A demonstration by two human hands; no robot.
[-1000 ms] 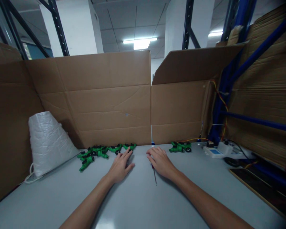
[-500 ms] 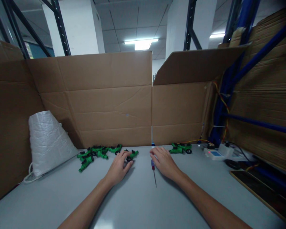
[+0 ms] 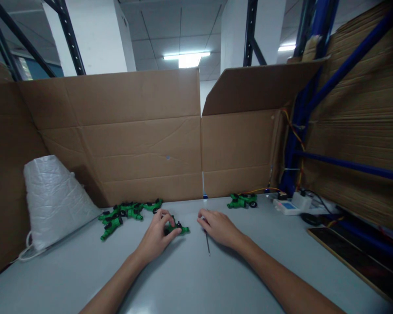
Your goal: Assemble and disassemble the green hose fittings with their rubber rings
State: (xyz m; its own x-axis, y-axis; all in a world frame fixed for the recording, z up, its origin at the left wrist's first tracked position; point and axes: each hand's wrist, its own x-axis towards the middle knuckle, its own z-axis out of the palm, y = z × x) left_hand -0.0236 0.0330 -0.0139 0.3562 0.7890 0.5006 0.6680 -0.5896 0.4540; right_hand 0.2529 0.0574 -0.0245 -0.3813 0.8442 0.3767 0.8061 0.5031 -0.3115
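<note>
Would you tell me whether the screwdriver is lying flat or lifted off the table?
Lying flat: the screwdriver's thin shaft rests along the grey table, pointing toward the camera, with its handle hidden under the right hand.

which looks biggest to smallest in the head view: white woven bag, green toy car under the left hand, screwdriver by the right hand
1. white woven bag, by far
2. and 3. unsure: green toy car and screwdriver look alike, both partly hidden by hands.

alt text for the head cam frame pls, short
The left hand grips a small green toy car on a grey table, while the right hand rests over a thin screwdriver. More green cars lie by cardboard walls.
</note>
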